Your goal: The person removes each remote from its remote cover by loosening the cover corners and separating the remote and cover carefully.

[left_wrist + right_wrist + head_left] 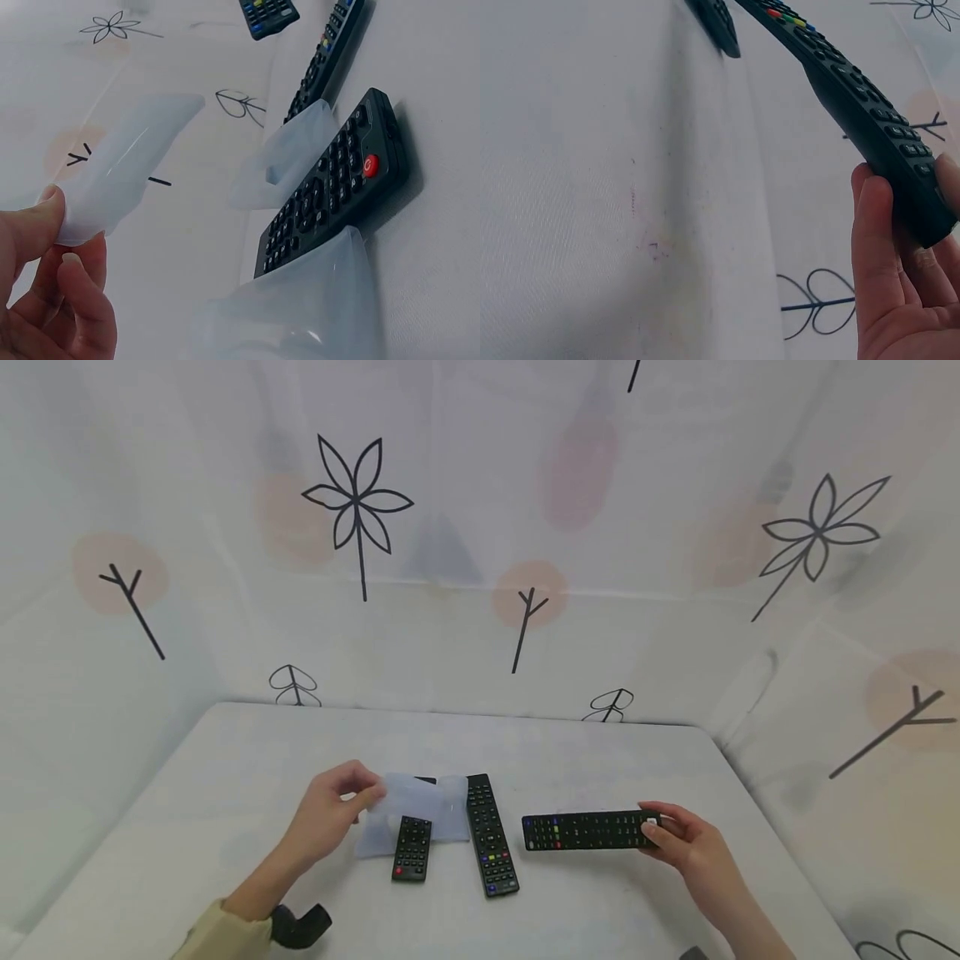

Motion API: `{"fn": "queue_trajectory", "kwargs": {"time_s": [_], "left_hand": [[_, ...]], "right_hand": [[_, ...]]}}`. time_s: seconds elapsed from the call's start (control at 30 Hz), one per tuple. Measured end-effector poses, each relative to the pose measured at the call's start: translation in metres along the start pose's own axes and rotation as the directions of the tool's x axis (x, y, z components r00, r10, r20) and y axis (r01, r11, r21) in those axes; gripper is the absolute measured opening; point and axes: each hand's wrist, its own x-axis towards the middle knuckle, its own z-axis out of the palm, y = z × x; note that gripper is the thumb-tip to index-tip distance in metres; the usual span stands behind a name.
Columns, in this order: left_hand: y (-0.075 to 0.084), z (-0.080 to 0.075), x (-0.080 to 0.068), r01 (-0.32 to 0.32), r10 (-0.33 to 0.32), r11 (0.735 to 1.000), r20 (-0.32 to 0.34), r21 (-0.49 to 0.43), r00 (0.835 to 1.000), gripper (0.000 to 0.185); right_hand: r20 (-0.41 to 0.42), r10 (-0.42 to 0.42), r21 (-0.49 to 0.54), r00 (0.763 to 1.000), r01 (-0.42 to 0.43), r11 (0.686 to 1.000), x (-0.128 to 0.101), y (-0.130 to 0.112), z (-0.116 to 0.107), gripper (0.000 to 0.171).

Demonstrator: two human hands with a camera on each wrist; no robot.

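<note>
My left hand (333,810) pinches a translucent plastic sleeve (131,165) between thumb and fingertips, raised above the white table. In the head view this sleeve overlaps a small black remote control (412,852), which lies on the table and has one red button (370,166). Two more translucent sleeves, a near one (307,300) and a far one (292,154), lie beside that remote. A long black remote control (491,839) rests just right of them. My right hand (690,843) grips another long black remote control (588,831) by its right end, tilted above the table.
The white table (600,910) ends at a back edge against pale fabric (465,635) printed with flowers and twigs. More of this fabric hangs at both sides. A black wrist-camera piece (300,928) sits at my left sleeve cuff.
</note>
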Motion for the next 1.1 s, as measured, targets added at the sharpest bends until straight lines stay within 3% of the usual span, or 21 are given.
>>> {"fn": "queue_trajectory", "kwargs": {"time_s": [0.33,0.5,0.9,1.1], "left_hand": [[0.008,0.013,0.005,-0.024,0.025,0.999,0.035,-0.037,0.999,0.005],[0.011,0.021,0.007,-0.022,0.025,0.998,0.053,-0.06,0.998,0.005],[0.016,0.045,0.016,-0.041,0.051,0.994,0.097,-0.104,0.994,0.006],[0.017,0.058,0.019,-0.066,0.081,0.99,0.125,-0.121,0.989,0.006]], "right_hand": [[-0.057,0.065,0.039,0.996,-0.063,0.997,0.004,-0.007,-0.008,0.041],[-0.064,0.101,0.004,0.993,-0.101,0.995,0.006,-0.006,-0.009,0.042],[-0.073,0.098,0.002,0.992,-0.098,0.995,0.015,0.004,-0.003,0.036],[-0.076,0.105,-0.032,0.992,-0.108,0.994,0.018,0.008,0.001,0.042]]}}
